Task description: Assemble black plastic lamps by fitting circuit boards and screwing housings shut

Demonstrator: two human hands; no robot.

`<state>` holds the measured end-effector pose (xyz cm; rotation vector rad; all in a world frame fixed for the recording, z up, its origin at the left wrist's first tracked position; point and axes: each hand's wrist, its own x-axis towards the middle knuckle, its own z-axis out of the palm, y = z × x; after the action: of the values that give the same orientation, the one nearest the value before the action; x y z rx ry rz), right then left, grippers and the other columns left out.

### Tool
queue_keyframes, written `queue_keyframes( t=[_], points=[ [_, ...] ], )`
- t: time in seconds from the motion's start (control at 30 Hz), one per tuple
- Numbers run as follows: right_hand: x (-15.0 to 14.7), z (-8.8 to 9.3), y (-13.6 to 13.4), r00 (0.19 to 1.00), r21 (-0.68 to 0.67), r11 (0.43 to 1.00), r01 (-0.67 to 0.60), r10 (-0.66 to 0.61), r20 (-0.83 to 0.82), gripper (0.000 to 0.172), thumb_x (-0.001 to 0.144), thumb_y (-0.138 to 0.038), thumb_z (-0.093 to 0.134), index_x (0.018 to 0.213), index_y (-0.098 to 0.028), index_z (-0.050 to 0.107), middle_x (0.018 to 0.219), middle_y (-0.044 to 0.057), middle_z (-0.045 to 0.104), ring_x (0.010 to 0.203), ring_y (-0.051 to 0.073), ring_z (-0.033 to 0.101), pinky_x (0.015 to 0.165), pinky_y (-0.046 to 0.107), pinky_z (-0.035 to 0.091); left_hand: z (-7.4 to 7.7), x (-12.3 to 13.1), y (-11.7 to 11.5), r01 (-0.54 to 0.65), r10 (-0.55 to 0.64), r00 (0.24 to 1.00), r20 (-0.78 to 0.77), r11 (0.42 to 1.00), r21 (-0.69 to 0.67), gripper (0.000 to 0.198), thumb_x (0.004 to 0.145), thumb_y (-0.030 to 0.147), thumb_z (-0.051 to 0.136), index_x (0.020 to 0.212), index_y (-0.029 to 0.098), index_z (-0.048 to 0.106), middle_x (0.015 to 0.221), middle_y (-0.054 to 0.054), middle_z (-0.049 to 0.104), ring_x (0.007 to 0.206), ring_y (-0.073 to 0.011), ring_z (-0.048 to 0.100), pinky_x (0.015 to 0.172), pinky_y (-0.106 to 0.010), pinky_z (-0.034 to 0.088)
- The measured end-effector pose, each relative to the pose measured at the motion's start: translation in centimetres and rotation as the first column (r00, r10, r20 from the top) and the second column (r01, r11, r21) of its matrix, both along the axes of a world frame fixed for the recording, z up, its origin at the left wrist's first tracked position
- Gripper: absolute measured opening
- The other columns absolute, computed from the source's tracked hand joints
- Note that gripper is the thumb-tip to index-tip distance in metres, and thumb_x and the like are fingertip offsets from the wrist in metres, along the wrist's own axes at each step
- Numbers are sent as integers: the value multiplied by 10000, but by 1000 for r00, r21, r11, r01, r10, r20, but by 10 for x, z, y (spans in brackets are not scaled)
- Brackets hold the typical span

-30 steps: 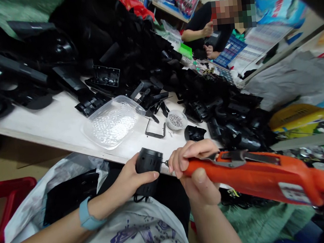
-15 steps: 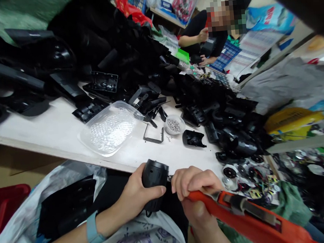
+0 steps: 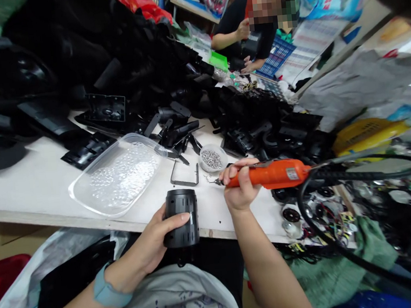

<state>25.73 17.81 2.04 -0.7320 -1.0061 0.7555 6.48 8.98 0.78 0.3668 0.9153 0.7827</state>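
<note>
A black ribbed cylindrical housing [image 3: 182, 213] is held upright over the table's front edge, with my left hand [image 3: 164, 234] wrapped round its left side and the thumb across its front. My right hand [image 3: 240, 184] grips an orange electric screwdriver [image 3: 282, 173] lying nearly level, its tip pointing left. That tip is over the tabletop beside a few loose screws, just below a small round bowl of screws [image 3: 211, 158]. Left of the bowl lies a thin black U-shaped bracket [image 3: 185, 182]. A clear plastic tray [image 3: 81, 191] of small transparent pieces rests further left.
Black plastic shells [image 3: 84, 49] are heaped along the back and left of the white table [image 3: 14, 190]. A person [image 3: 241, 31] sits across it. White motor parts [image 3: 292, 218] lie at right; the screwdriver's black cable [image 3: 312, 221] loops there.
My right hand has moved the screwdriver up and away from the housing to the loose screws, turning it nearly level. My left hand has shifted slightly left with the housing. The view has shifted.
</note>
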Motion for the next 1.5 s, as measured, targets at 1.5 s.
queue_keyframes(
  t=[1.5],
  points=[
    [-54, 82, -108, 844, -179, 829, -530, 536, -14, 248, 929, -502, 724, 955, -270, 640, 669, -44, 512, 472, 120, 504, 502, 307, 512, 11, 13, -4, -180, 177, 984, 35, 975, 129, 347, 801, 431, 836, 1005, 193, 687, 892, 1, 675, 824, -175, 613, 775, -278, 491]
  ],
)
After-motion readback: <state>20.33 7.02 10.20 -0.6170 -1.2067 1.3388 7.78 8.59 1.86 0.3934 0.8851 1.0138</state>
